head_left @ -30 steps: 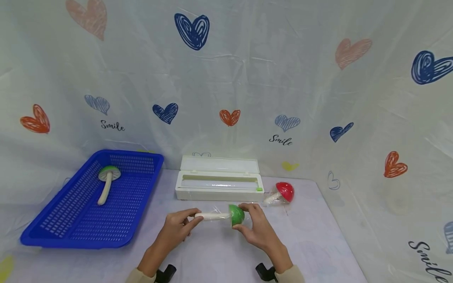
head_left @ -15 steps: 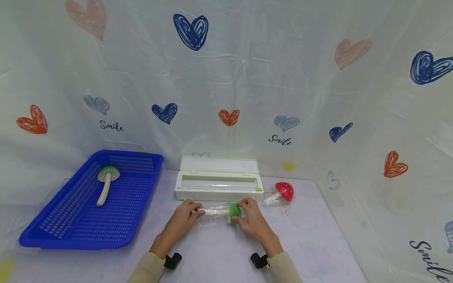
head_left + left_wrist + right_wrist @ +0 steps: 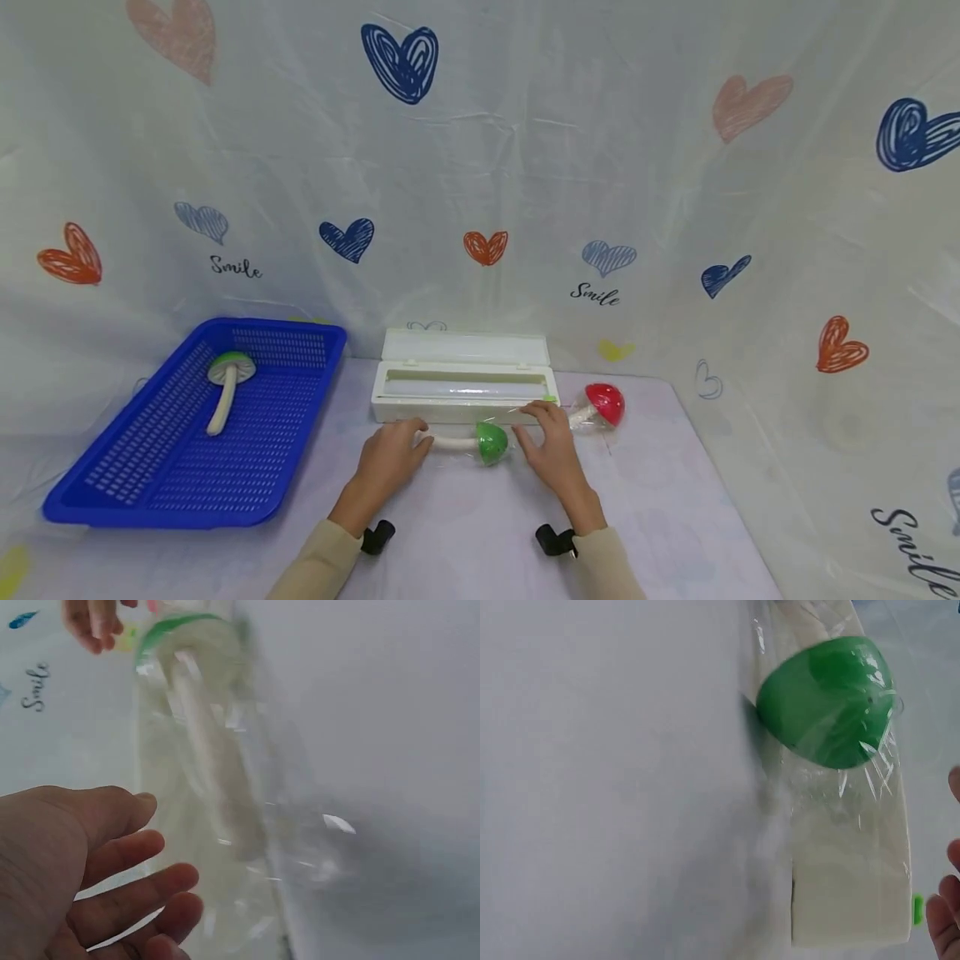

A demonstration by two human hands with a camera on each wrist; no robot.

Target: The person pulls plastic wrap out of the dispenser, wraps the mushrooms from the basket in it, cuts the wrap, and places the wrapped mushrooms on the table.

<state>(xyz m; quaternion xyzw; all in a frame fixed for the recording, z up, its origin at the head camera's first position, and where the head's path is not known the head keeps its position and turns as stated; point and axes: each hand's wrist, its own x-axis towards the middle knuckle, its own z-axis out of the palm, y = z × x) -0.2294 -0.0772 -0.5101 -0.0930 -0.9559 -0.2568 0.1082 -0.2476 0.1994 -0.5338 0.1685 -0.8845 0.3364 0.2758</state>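
A toy mushroom with a green cap [image 3: 492, 443] and white stem lies sideways in clear plastic film in front of a white cling film dispenser [image 3: 427, 411]. Beside the stem's end is my left hand [image 3: 388, 458]. The left wrist view shows its fingers [image 3: 176, 879] loosely spread, with a gap to the wrapped stem [image 3: 214, 761]. My right hand [image 3: 557, 458] is to the right of the cap, thumb and fingers apart, fingertips close to the dispenser's right end. Seen from the right wrist, film covers the green cap [image 3: 829, 701]; that hand's fingertips [image 3: 941, 922] show only at the edge.
A red-capped toy mushroom [image 3: 604, 403] in clear film lies right of the dispenser, whose lid [image 3: 465, 347] is raised. At left stands a blue basket [image 3: 180, 517] holding another green-capped mushroom [image 3: 222, 404]. A heart-printed sheet [image 3: 480, 150] hangs behind the table.
Both hands held the wrapped green mushroom earlier and have let go of it. It has moved slightly back toward the dispenser. My right hand has shifted away from the cap, to the right.
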